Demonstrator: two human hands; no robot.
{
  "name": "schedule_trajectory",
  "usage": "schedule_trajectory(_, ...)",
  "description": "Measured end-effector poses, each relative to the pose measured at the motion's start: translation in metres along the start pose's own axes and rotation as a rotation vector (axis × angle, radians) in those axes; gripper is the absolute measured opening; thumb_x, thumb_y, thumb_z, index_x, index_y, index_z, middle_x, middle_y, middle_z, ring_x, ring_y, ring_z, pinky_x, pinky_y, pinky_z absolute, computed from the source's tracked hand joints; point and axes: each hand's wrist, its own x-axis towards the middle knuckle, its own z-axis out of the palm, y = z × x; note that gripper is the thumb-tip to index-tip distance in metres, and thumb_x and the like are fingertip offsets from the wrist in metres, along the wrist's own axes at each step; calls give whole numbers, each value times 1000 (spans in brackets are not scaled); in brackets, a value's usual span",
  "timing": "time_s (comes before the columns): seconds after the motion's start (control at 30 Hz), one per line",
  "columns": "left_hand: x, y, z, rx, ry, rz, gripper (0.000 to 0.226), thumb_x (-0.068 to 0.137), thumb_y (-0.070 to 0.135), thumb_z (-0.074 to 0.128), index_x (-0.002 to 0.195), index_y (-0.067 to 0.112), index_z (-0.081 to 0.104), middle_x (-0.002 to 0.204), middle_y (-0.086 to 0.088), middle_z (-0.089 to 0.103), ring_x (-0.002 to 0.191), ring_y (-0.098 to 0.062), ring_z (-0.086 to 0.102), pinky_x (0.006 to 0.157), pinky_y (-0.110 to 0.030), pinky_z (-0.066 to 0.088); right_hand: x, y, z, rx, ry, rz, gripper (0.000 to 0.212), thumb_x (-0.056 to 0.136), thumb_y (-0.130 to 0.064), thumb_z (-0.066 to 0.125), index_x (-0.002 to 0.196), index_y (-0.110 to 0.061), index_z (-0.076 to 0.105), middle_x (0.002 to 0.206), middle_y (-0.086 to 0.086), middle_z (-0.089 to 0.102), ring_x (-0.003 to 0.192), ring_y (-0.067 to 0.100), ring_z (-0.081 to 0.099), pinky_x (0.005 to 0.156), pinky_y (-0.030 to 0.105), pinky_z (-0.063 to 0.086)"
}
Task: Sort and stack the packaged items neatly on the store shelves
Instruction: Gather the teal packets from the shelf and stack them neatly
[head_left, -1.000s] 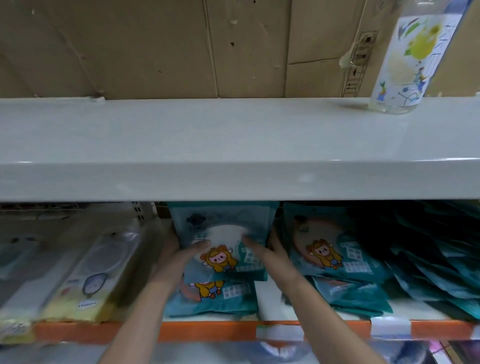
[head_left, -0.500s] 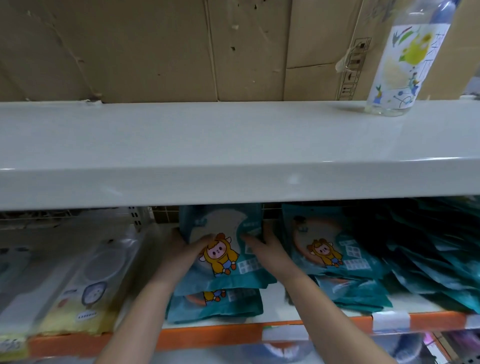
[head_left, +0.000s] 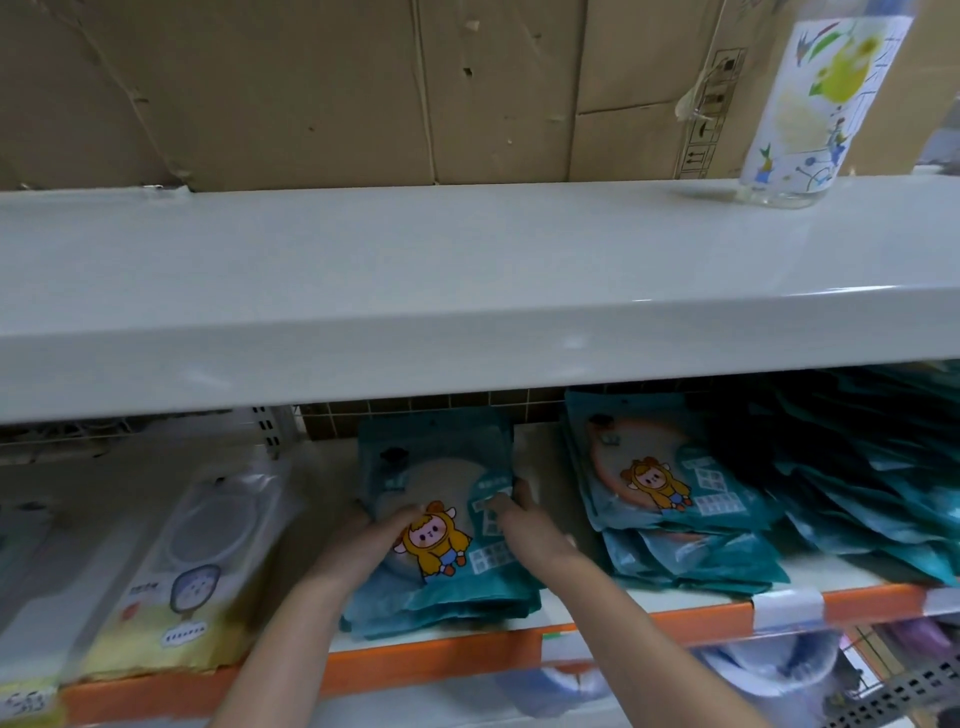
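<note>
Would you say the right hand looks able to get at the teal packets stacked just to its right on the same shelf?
Probably yes: the right hand lies beside the stacked teal packets, bare white shelf between, though it holds another teal cartoon packet.

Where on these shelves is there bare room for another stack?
The top shelf is bare left of the bottle. On the lower shelf, a narrow strip lies between the held teal pack and the right teal stack. Further right the teal packs are crowded.

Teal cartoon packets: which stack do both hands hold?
The middle stack of teal cartoon packets, gripped by left hand and right hand; the right-side stack lies untouched.
</note>
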Motion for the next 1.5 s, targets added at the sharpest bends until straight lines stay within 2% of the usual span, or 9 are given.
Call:
schedule_trajectory(0.17, -3, 10, 1, -41, 13, -20, 55, 76, 51, 72, 115, 14, 57, 95, -2, 62, 84, -15, 56, 79, -31, 43, 1, -2, 0, 23, 23, -30, 39, 98, -29, 44, 135, -19, 39, 129, 5, 57, 103, 15, 54, 84, 25, 38)
schedule_trajectory(0.4, -4, 53, 20, 271, 295, 262, 88, 76, 64, 59, 145, 19, 30, 144, -13, 39, 128, -33, 42, 101, -48, 41, -1, -4, -56, -107, 265, -257, 49, 96, -27, 51, 141, -17, 37, 133, -6, 46, 123, 15, 46, 102, 29, 38)
schedule_trajectory(0.6, -30, 111, 109, 103, 81, 489, 38, 87, 38, 60, 118, 18, 53, 114, 1, 57, 112, -22, 55, 87, -30, 43, 13, 33, -157, -185, 600, -54, 35, 89, -24, 57, 116, -2, 57, 113, 23, 64, 108, 38, 59, 84, 36, 45)
schedule_trajectory(0.67, -32, 123, 143, 106, -68, 493, 7, 90, 28, 60, 95, 23, 59, 90, 10, 59, 97, -15, 61, 74, -21, 43, 21, 57, -187, -263, 556, 83, 41, 89, -30, 54, 118, -2, 54, 116, 25, 61, 110, 41, 56, 86, 39, 45)
schedule_trajectory(0.8, -30, 129, 194, 9, -278, 281, 10, 94, 25, 54, 102, 28, 58, 99, 6, 65, 89, -9, 61, 75, -21, 47, 30, 90, -215, -418, 476, 220, 65, 91, -51, 50, 132, -1, 44, 131, 23, 53, 120, 40, 50, 96, 39, 41)
schedule_trajectory(1.03, -14, 124, 218, -134, -101, -4, 41, 90, 32, 58, 120, 5, 53, 86, -5, 58, 77, -19, 57, 62, -27, 45, 37, 100, -219, -256, 336, 211, 96, 56, -79, 63, 119, -7, 59, 115, 10, 66, 106, 27, 62, 84, 29, 48)
schedule_trajectory(1.13, -13, 122, 219, -158, -84, -47, 44, 90, 37, 60, 120, 8, 50, 82, -3, 56, 74, -19, 56, 59, -27, 45, 38, 105, -222, -21, 286, 199, 86, 45, -68, 73, 110, -12, 64, 106, 4, 68, 95, 21, 64, 88, 34, 52)
schedule_trajectory(1.33, -19, 125, 220, -279, -90, -52, 35, 84, 33, 68, 106, 7, 62, 88, -6, 65, 83, -19, 61, 64, -27, 42, 23, 90, -236, 264, 183, 116, 60, 72, -21, 77, 125, -13, 50, 113, 8, 65, 100, 26, 64, 92, 44, 52)
schedule_trajectory(1.5, -17, 137, 209, -426, -50, 181, 48, 75, 24, 78, 116, 15, 57, 99, -5, 71, 88, -23, 69, 77, -38, 56, 5, 67, -241, 401, 172, -73, 43, 78, -10, 71, 116, -25, 56, 106, 3, 69, 99, 24, 65, 94, 46, 50)
